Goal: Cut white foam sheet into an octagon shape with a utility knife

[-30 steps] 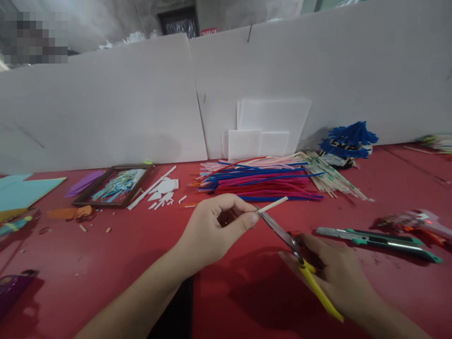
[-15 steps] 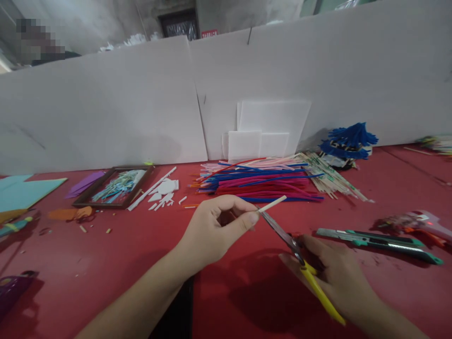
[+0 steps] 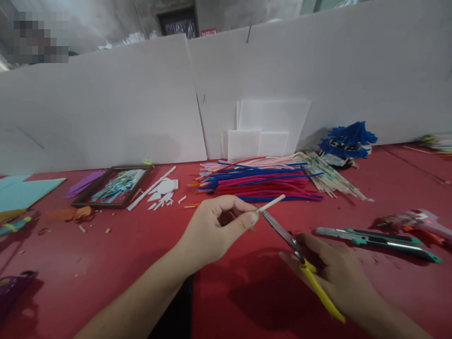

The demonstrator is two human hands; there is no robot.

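Note:
Between thumb and fingers, my left hand (image 3: 219, 228) pinches a short pale stick (image 3: 273, 203), which points up to the right. My right hand (image 3: 328, 268) grips a pair of scissors (image 3: 280, 230) with yellow handles. The tips of the blades meet the stick close to my left fingertips. Behind my hands lies a heap of pipe cleaners (image 3: 261, 179) in pink, red and blue. Part of the scissor handles is hidden by my right fingers.
Right of my hands lie a box cutter (image 3: 381, 240) and a glue gun (image 3: 416, 220). Bundled sticks (image 3: 328, 176) and a blue-roofed model (image 3: 348, 141) stand farther back. At left are a framed tray (image 3: 76, 202) and white scraps (image 3: 164, 188). White boards (image 3: 106, 113) close off the back.
The view has shifted very slightly. Both hands, the stick and the scissors keep practically the same position.

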